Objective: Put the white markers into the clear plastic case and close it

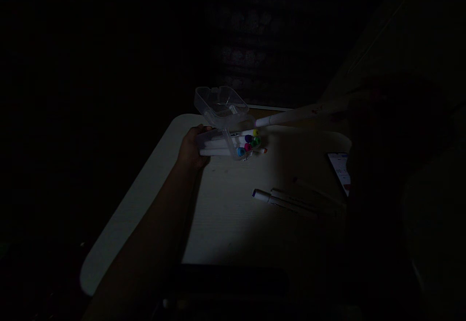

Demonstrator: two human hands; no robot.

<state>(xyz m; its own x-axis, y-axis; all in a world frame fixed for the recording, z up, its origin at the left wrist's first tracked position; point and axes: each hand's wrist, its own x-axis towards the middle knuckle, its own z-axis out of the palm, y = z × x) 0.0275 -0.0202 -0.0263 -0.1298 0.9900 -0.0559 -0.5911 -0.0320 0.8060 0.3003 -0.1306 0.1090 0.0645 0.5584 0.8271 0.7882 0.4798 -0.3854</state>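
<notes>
The scene is very dark. My left hand (190, 148) grips a clear plastic marker case (227, 143) by its left end, above the pale table (233, 214). Several white markers with coloured caps (250, 142) lie inside it, and its clear lid (220, 105) stands open at the back. A white marker (287, 116) points tip-first at the case's right end. My right hand (342, 109), barely visible in shadow, holds that marker's far end.
Two or three white markers (287, 200) lie loose on the table to the right of centre. A lit phone screen (340, 170) rests near the right edge. A dark object (233, 282) sits at the table's near edge.
</notes>
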